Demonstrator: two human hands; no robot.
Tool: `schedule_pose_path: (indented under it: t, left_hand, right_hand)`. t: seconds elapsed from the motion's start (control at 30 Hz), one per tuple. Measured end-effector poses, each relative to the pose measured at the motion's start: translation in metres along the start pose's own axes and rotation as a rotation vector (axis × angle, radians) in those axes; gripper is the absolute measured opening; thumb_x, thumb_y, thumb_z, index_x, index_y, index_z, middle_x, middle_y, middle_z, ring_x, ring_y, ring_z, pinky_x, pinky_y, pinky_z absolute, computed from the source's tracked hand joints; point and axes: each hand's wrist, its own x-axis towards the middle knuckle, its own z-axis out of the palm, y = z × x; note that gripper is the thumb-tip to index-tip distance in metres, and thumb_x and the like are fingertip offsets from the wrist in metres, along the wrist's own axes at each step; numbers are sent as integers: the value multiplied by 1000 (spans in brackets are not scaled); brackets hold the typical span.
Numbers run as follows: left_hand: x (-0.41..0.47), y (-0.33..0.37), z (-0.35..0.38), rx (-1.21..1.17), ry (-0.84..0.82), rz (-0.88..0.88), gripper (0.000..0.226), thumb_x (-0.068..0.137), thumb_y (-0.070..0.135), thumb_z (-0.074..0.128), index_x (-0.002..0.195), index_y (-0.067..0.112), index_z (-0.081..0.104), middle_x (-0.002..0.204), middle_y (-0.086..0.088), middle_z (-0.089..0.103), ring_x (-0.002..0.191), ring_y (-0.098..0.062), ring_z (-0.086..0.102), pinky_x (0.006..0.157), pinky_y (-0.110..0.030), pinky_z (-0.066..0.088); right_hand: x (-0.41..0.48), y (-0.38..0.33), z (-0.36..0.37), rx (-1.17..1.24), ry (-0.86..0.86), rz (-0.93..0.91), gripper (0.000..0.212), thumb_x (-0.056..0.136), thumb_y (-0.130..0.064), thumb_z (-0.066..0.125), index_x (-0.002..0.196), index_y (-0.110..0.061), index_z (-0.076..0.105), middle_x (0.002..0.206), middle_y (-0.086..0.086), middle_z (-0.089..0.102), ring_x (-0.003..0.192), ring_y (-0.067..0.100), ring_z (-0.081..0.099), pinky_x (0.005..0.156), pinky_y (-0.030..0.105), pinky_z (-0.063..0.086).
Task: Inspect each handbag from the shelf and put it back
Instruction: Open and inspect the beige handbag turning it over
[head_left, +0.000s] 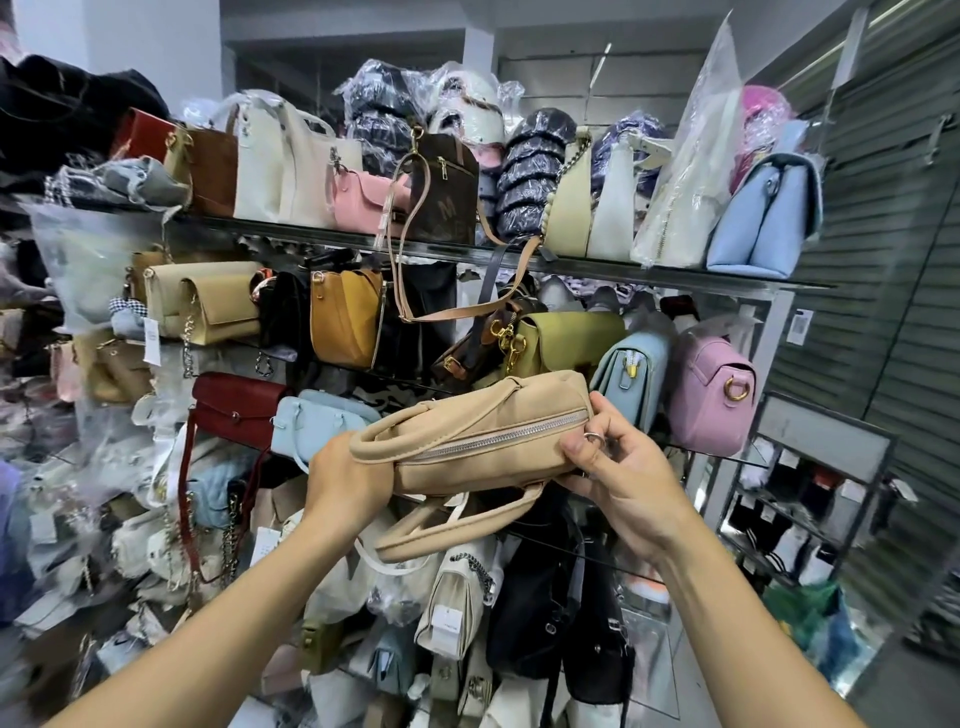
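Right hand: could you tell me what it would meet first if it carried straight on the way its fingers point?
The right hand already touches the beige handbag at its zipper end, so that comes first.

- at the right we see a small metal rack holding dark and white folded items.
- beside it we find a grey slatted wall.
- a green bag sits low.

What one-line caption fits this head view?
Both hands hold a beige handbag before crowded shelves, right hand pinching its zipper ring, left hand supporting the other end.
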Motion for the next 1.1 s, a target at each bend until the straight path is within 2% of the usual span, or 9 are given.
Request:
schedule_pose_path:
  t: [0.13,0.23,0.4,0.53,0.67,0.77,0.83,0.93,1.1]
  left_hand:
    - [3,-2,1,-60,30,6,25,94,11,47,82,8,69,74,-11,66,77,-29,56,62,-36,43]
    - [6,-5,3,-63,56,-52,31,96,13,51,66,5,49,63,-8,51,62,-22,41,51,-35,26]
    - [14,-7,3,-24,45,-47,32,98,19,52,70,6,48,68,-6,53,65,-20,44,53,-33,28]
    - [15,-10,0,-4,29,-45,33,97,17,53,66,7,47,68,-7,53,72,-24,48,54,-31,30]
    - [7,-4,-4,-7,-16,26,21,97,13,49,78,16,57,69,6,55,83,-22,52,66,-33,32]
    - [10,-8,-7,-142,-90,55,32,83,33,50,101,15,70,90,-1,71,94,-26,66,84,-43,56]
    - [12,-9,-9,-205,-111,29,32,85,38,56,102,14,70,95,-8,73,92,-28,71,79,-51,61]
    - [13,-4,-8,-216,-49,4,18,97,22,64,89,7,69,90,-11,73,79,-22,69,67,-34,56]
    - [12,-3,-7,-95,5,60,17,95,23,67,83,13,74,80,0,72,84,-23,64,71,-31,43]
  right_hand:
    - [4,10,-5,-153,30,-8,66,40,-52,102,77,-25,54,161,-13,36,148,18,38,118,58,35]
    - [4,10,-5,-95,148,13,106,27,-59,102,113,-22,52,145,-1,53,133,28,56,108,54,49]
    - [4,11,-15,-344,80,-29,129,27,-66,97,141,-68,36,139,0,34,136,17,46,120,44,38]
    - [0,10,-21,-600,-16,-101,131,24,-59,96,141,-60,37,143,-9,24,137,-9,29,122,31,29]
    - [0,15,-27,-759,-114,-145,125,32,-58,95,137,-61,28,164,-19,11,150,0,20,121,31,24]
    - [-1,22,-26,-678,-37,-179,105,40,-47,94,126,-62,35,159,-21,26,145,1,33,116,33,35]
    - [-2,28,-26,-641,48,-176,97,41,-45,91,121,-61,38,141,-11,46,127,4,49,105,37,47]
    - [-4,35,-27,-624,106,-124,96,43,-37,92,119,-57,37,125,-3,54,113,12,57,94,42,54]
    - [-3,39,-26,-706,136,-92,98,52,-13,97,123,-43,37,125,-5,49,109,-5,52,81,8,42]
